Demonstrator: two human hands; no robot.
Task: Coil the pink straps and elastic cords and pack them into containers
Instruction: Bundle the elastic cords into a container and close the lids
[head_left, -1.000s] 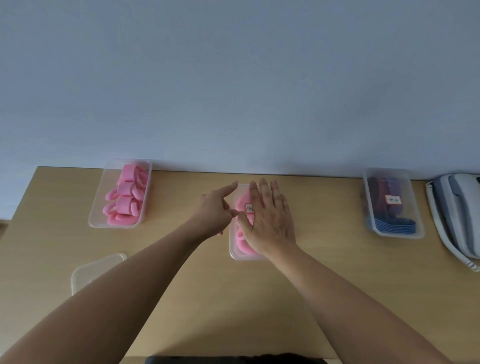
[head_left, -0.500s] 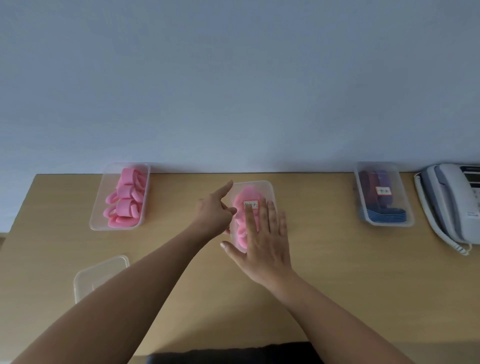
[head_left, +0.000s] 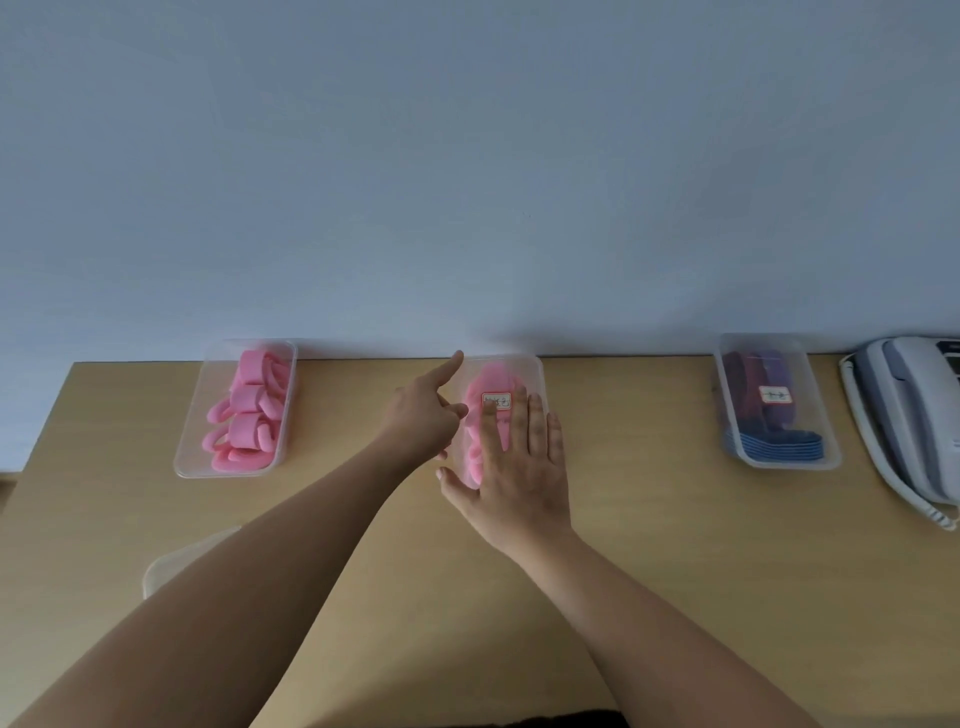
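Note:
A clear lidded container (head_left: 524, 371) of pink coils with a small white label stands at the table's back middle. My right hand (head_left: 514, 467) lies flat on its lid with straight fingers. My left hand (head_left: 423, 410) is at the container's left side, index finger stretched along the edge, the other fingers loosely bent. An open clear container (head_left: 236, 410) at the back left holds several coiled pink straps (head_left: 249, 415).
A loose clear lid (head_left: 166, 566) lies at the front left, partly under my left forearm. A lidded container (head_left: 776, 405) of purple and blue straps stands at the back right, beside a white desk phone (head_left: 909, 415). The wall runs behind the wooden table (head_left: 675, 545).
The lidded pink container has slid away from me toward the wall under both hands. My right hand has pulled back along the lid, uncovering the label.

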